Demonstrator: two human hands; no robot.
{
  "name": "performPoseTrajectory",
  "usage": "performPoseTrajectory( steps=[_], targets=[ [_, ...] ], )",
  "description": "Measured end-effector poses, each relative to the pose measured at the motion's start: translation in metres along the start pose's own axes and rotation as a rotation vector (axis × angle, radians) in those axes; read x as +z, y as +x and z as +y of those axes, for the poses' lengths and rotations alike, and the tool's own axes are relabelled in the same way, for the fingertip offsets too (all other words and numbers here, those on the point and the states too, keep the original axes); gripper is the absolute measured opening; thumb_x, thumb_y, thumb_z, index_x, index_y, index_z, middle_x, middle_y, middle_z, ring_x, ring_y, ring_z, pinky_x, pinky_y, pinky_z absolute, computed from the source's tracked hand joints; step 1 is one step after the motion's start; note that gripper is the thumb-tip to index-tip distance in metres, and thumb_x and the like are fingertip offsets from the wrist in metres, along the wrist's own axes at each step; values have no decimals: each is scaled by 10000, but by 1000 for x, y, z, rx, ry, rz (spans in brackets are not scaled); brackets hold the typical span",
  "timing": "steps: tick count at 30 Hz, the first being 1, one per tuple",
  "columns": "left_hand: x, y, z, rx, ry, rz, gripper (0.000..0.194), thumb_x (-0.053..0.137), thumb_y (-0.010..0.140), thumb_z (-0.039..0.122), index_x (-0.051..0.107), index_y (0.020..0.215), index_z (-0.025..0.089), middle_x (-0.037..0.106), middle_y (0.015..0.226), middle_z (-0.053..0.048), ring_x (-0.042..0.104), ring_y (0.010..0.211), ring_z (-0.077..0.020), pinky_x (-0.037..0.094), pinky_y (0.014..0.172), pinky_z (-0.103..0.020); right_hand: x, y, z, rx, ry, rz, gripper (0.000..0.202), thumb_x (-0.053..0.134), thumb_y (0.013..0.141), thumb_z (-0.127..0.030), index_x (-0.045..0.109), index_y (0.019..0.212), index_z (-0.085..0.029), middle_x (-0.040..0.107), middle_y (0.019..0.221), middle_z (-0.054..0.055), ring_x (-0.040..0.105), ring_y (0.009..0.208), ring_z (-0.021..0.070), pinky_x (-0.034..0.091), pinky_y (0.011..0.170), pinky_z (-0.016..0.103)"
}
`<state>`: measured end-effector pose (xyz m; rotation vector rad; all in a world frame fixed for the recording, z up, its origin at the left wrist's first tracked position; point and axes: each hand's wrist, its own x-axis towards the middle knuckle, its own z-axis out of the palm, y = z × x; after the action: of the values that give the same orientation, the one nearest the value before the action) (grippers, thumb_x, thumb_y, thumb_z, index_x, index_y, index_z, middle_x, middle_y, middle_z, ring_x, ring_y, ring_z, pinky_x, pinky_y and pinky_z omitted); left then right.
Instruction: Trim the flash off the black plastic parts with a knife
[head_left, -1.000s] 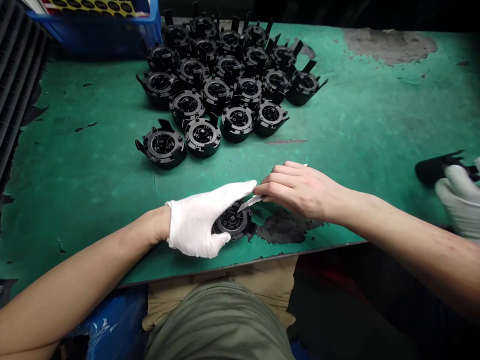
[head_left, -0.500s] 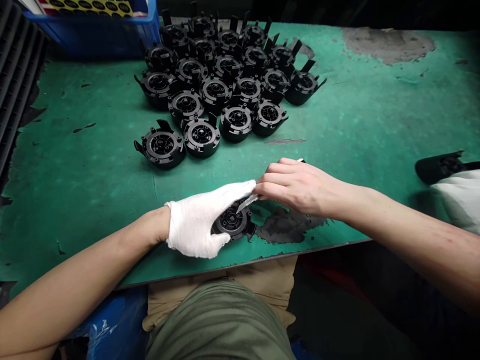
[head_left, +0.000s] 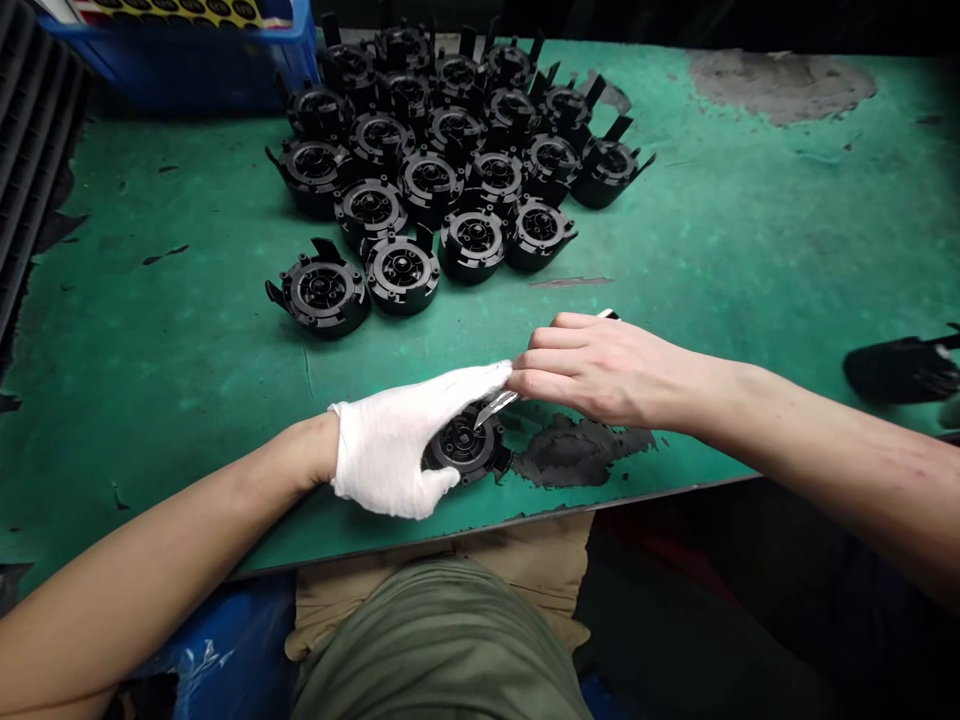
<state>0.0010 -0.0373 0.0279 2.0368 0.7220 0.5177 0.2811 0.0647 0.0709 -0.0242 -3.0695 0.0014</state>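
My left hand (head_left: 401,440), in a white glove, wraps round the left side of a round black part (head_left: 466,447) lying near the table's front edge. My bare right hand (head_left: 592,370) is closed on a slim tool with a pointed metal blade (head_left: 496,406). The blade's tip rests at or just over the part's inner face, right of its centre. The fingertips of both hands meet above the blade. Most of the tool's handle is hidden in my right hand; its end shows above the knuckles.
Several similar black parts (head_left: 401,270) stand grouped on the green table (head_left: 735,260). A blue bin (head_left: 187,60) sits at the back left, beside black ribbed trays (head_left: 34,150). Another black part (head_left: 896,370) lies at the far right.
The black part at the far right has shifted and turned, and the white-gloved hand or cloth beside it has mostly left the view. My hands have hardly moved.
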Motion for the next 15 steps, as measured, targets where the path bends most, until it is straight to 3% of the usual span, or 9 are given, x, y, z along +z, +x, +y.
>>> performPoseTrajectory(
  steps=[7,15],
  targets=[
    [-4,4,7,-52,-9,-21,943,688,849,193,288,1703,164,408,1758,-174,420,1634,-340,355,1383,-499,-3,-2,-5,6,-38,2,299,372,1150,-102,657,1205,-174,718,983,46,540,836,188,357,751,350],
    [-6,4,6,-36,0,-13,830,710,843,243,410,1615,198,557,1642,-159,561,1523,-352,472,1308,-511,-6,-8,-19,63,-77,-10,313,375,1138,-97,676,1175,-172,724,963,47,538,801,185,366,735,354]
  ],
)
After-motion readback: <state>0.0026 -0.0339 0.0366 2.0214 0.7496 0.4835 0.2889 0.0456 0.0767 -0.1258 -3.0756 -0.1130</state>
